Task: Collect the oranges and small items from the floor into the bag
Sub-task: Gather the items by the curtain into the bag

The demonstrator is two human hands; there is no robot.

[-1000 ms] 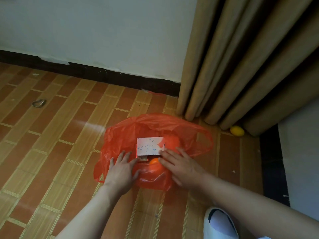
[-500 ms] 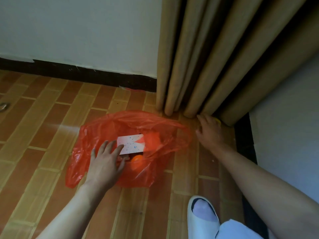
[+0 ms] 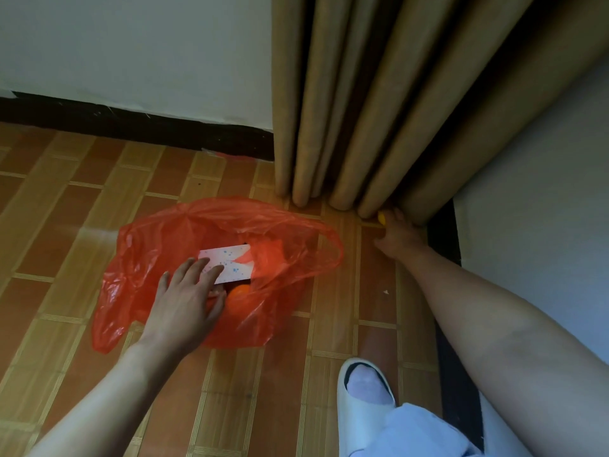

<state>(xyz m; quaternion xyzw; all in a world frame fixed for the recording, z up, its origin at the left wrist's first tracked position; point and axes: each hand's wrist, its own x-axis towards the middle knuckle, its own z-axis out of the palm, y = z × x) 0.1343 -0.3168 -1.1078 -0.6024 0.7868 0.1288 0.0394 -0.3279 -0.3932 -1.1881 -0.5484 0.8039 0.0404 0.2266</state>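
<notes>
Hiding under curtain (image 3: 379,103) folds, yellow fruit (image 3: 381,218) half-covered by right hand (image 3: 398,239).

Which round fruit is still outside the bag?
The yellow fruit by the curtain, at the right hand; the orange already lies inside the red bag.

Dim, soft focus (edges bowed), w/ floor glare.

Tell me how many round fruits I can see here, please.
2. One orange lies inside the red bag, beside the left hand. One yellow fruit sits under the curtain, at the right hand. The bag may hide more.
</notes>
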